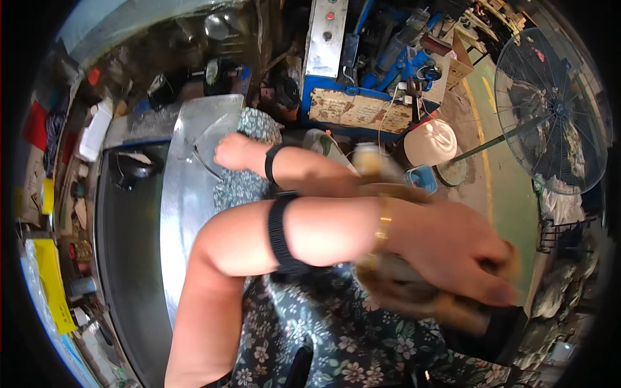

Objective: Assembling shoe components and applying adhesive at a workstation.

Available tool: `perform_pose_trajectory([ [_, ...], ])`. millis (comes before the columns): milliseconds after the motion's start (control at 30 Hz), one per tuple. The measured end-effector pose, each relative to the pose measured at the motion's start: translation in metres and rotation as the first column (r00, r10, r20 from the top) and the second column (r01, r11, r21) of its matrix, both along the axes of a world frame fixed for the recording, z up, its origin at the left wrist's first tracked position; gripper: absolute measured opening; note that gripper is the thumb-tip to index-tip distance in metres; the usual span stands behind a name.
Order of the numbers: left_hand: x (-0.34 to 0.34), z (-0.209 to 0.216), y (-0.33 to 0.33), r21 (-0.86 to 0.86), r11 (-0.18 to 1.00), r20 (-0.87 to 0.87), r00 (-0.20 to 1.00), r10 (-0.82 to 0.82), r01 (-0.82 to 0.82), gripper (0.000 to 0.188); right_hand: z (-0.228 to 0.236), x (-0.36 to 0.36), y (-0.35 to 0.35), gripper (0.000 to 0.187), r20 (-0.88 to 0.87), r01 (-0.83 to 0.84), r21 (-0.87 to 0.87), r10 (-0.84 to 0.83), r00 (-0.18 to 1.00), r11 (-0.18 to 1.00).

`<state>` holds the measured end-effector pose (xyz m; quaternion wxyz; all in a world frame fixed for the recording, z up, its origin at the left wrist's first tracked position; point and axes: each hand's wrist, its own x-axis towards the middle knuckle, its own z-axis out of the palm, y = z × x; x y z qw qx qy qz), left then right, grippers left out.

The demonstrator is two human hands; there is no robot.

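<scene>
From the lower left my left arm bends at the elbow and crosses to the right, a black band on its forearm and a gold bracelet at the wrist. My left hand (446, 249) is smeared by motion, so its grip cannot be made out. Just below it are blurred tan and brown shapes (398, 281) of unclear kind. Beyond this arm, another black-banded forearm points left. It ends in what looks like my right hand (234, 152), closed on a pale floral cloth (242, 189) that shows above and below it. Dark floral clothing (362, 352) covers my front.
A shiny metal surface (181, 213) lies to the left, beside a dark panel (132, 258). A blue machine (394, 64) with a control box (326, 39) stands ahead. At right are a white plastic container (430, 142), a blue basket (422, 178) and a large fan (557, 110).
</scene>
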<state>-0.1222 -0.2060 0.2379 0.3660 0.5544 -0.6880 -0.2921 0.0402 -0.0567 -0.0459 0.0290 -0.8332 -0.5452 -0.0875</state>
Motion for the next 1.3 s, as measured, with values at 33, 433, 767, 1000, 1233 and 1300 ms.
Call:
perform_pose_trajectory([
  [33, -0.015, 0.002, -0.009, -0.119, 0.992, -0.089, 0.995, -0.043, 0.032, 0.047, -0.003, -0.008, 0.007, 0.013, -0.006, -0.035, -0.008, 0.035, 0.999, 0.999],
  [433, 0.042, -0.073, 0.055, 0.13, 0.981, -0.299, 0.938, 0.174, -0.14, 0.032, -0.014, -0.016, -0.01, 0.008, -0.012, 0.11, 0.19, -0.109, 0.994, 0.976],
  [767, 0.006, -0.023, -0.002, -0.083, 0.952, -0.24, 0.922, -0.305, 0.294, 0.025, 0.01, -0.007, -0.024, 0.007, -0.023, 0.158, 0.035, -0.157, 0.987, 0.987],
  [1000, 0.047, -0.032, 0.063, -0.277, 0.946, -0.017, 0.984, -0.18, 0.168, 0.028, 0.005, -0.008, -0.042, 0.01, -0.029, 0.197, 0.084, -0.195, 0.98, 0.977],
  [1233, -0.029, 0.03, -0.033, -0.381, 0.864, -0.311, 0.835, -0.454, 0.328, 0.038, 0.004, -0.021, -0.02, 0.013, -0.033, 0.111, 0.127, -0.107, 0.994, 0.986],
  [1300, -0.029, 0.007, -0.019, -0.436, 0.861, -0.305, 0.857, -0.415, 0.262, 0.036, 0.004, -0.03, -0.011, 0.014, -0.042, 0.102, 0.159, -0.096, 0.994, 0.982],
])
